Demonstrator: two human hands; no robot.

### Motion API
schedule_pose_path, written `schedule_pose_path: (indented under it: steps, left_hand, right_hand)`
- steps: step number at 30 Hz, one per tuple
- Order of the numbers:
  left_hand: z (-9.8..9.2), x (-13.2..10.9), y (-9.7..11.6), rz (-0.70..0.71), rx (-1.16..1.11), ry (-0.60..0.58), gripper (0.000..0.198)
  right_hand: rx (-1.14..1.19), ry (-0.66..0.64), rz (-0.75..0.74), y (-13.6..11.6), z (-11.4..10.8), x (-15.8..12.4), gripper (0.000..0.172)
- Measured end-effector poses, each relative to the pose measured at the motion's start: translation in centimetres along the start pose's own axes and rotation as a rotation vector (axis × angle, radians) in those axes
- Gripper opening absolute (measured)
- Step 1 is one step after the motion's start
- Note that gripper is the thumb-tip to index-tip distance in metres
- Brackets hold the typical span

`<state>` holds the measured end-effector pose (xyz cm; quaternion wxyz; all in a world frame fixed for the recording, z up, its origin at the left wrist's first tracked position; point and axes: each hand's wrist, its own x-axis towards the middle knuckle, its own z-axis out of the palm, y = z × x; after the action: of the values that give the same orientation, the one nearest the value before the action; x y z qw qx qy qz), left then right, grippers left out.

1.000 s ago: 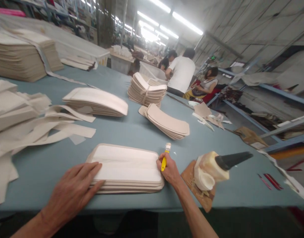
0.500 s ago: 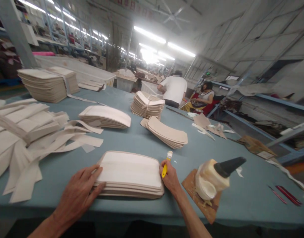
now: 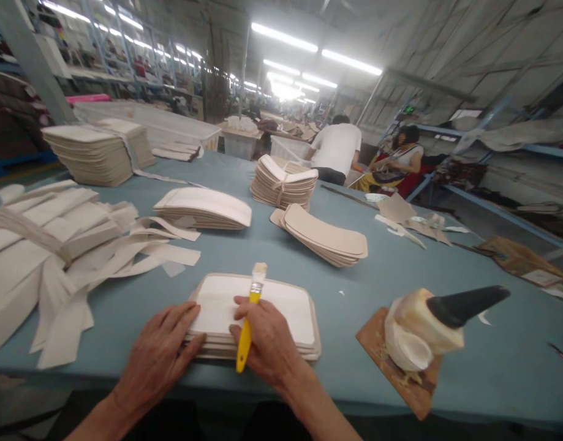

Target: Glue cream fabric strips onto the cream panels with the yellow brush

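Note:
A small stack of flat white-faced beige panels (image 3: 281, 309) lies at the near edge of the blue-grey table (image 3: 272, 257). My left hand (image 3: 159, 358) rests with its fingers spread on the stack's left corner. My right hand (image 3: 263, 340) lies over the middle of the stack, closed round a yellow-handled brush (image 3: 248, 321) whose bristles point away from me across the top panel.
A glue bottle with a black cone nozzle (image 3: 428, 321) stands on a brown board (image 3: 403, 367) to the right. Beige panel stacks (image 3: 324, 239) (image 3: 283, 180) (image 3: 203, 208) (image 3: 97, 150) and loose white strips (image 3: 65, 245) cover the table farther off. Two people (image 3: 336, 150) (image 3: 396, 162) are beyond the far end.
My right hand has moved with the brush from the stack's right edge to over its middle. My left hand stays on the left corner. The view has shifted a little.

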<state>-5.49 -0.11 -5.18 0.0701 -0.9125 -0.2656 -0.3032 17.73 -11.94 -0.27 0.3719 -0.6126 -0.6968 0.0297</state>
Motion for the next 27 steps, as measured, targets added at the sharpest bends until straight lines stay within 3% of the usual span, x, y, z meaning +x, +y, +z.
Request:
schedule_pose_path:
  steps: [3, 6, 9, 13, 19, 27]
  left_hand:
    - [-0.4, 0.4, 0.0, 0.021, -0.013, -0.005, 0.039]
    - [-0.1, 0.3, -0.3, 0.037, -0.029, -0.011, 0.043]
    - [0.8, -0.2, -0.9, 0.007, -0.034, -0.028, 0.046]
    - [1.7, -0.9, -1.2, -0.034, -0.034, -0.072, 0.054]
    - [1.1, -0.7, -0.7, 0.011, 0.005, -0.088, 0.055]
    - [0.8, -0.5, -0.5, -0.037, 0.034, -0.135, 0.058]
  right_hand:
    - [-0.144, -0.223, -0.136, -2.0, 3.2, 3.3, 0.021]
    - [-0.199, -0.284, -0.139, -2.3, 4.6, 5.2, 0.027]
    - [-0.242, -0.3, -0.141, -1.8, 4.1, 5.0, 0.025]
    - [-0.228, -0.185, -0.095, -0.3, 2.0, 2.3, 0.017]
    - [-0.093, 0.046, 0.043, 2.9, -0.8, -3.3, 0.016]
    - [-0.183, 0.177, 0.199, 6.1, -3.4, -8.5, 0.017]
